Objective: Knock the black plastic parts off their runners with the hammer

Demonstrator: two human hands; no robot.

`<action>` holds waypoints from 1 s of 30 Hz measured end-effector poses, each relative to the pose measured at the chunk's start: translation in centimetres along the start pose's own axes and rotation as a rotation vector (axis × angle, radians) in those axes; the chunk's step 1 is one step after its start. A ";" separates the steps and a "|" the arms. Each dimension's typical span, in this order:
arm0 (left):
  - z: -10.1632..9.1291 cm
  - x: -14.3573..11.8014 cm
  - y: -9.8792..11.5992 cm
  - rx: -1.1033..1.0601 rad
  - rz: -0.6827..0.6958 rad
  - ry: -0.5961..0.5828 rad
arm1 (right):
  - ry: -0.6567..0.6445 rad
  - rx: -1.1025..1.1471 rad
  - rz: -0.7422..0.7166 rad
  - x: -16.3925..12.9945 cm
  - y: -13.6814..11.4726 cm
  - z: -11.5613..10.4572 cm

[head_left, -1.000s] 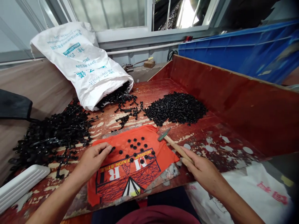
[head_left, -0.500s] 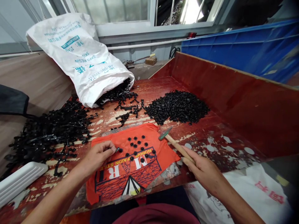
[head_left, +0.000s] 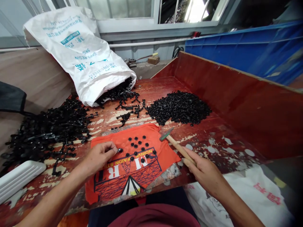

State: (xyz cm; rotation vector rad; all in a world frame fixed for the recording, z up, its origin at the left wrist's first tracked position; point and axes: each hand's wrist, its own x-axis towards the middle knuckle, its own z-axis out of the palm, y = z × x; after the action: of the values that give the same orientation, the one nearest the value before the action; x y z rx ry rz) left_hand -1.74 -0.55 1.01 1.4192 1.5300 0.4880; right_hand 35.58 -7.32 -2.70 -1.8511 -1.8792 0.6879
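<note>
An orange printed cloth lies on the worn red bench, with several small black round caps scattered on it. My left hand rests on the cloth's left side and pinches one small black cap between its fingertips. My right hand grips the wooden handle of a small hammer, whose metal head hovers just right of the cloth's upper edge.
A heap of black caps lies behind the cloth. Tangled black plastic sprues pile at the left. A white resin sack spills more parts. A red board wall and blue crate stand at right. A white tray sits near left.
My left hand has closed its fingers on one black cap and lifted it slightly off the cloth. The hammer stayed nearly still; the view tilted a little.
</note>
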 end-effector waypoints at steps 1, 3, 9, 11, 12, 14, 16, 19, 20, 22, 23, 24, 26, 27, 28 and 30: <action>0.0 0.0 -0.1 0.006 0.006 0.007 | 0.001 -0.001 0.001 0.0 0.1 0.0; 0.1 0.2 -0.4 0.027 0.023 0.034 | 0.007 -0.004 0.006 -0.2 0.2 0.1; 0.4 0.8 -0.6 0.058 0.034 0.092 | 0.015 -0.040 -0.100 -0.9 -3.4 -1.0; 0.5 0.9 -0.3 0.026 0.007 0.097 | -0.022 -0.043 -0.209 -0.6 -5.8 -1.1; 0.5 0.9 -0.1 0.013 0.004 0.098 | -0.056 -0.048 -0.250 -0.3 -7.0 -1.0; 0.4 0.9 -0.1 0.005 0.012 0.094 | -0.112 -0.068 -0.301 0.4 -9.0 -0.4; 0.3 0.8 -0.5 0.021 0.034 0.085 | -0.148 -0.087 -0.327 1.0 -10.2 0.4; 0.0 0.6 -1.4 0.086 0.080 0.128 | -0.164 -0.086 -0.321 1.4 -10.7 1.3; -0.1 0.6 -1.6 0.114 0.088 0.158 | -0.159 -0.080 -0.310 1.3 -10.7 1.4; -0.4 0.4 -2.0 0.159 0.081 0.198 | -0.156 -0.074 -0.288 1.2 -10.5 1.6; -0.5 0.3 -2.0 0.158 0.075 0.196 | -0.155 -0.075 -0.283 1.2 -10.4 1.6; -0.7 0.2 -2.1 0.135 0.068 0.183 | -0.158 -0.079 -0.278 1.2 -10.3 1.6; -1.0 0.0 -2.1 0.045 0.067 0.171 | -0.163 -0.082 -0.264 1.2 -10.1 1.6; -1.2 -0.1 -2.1 -0.005 0.073 0.178 | -0.163 -0.080 -0.258 1.2 -10.0 1.5; -1.3 -0.2 -2.1 -0.047 0.077 0.188 | -0.158 -0.074 -0.255 1.2 -9.8 1.4; -1.3 -0.4 -2.1 -0.095 0.081 0.193 | -0.146 -0.061 -0.250 1.2 -9.2 1.2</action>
State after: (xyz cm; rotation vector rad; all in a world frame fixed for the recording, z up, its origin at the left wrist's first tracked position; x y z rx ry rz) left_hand -4.02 -1.09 0.06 1.3968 1.5826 0.7562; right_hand 27.51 -6.14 1.83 -1.5995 -2.2000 0.7015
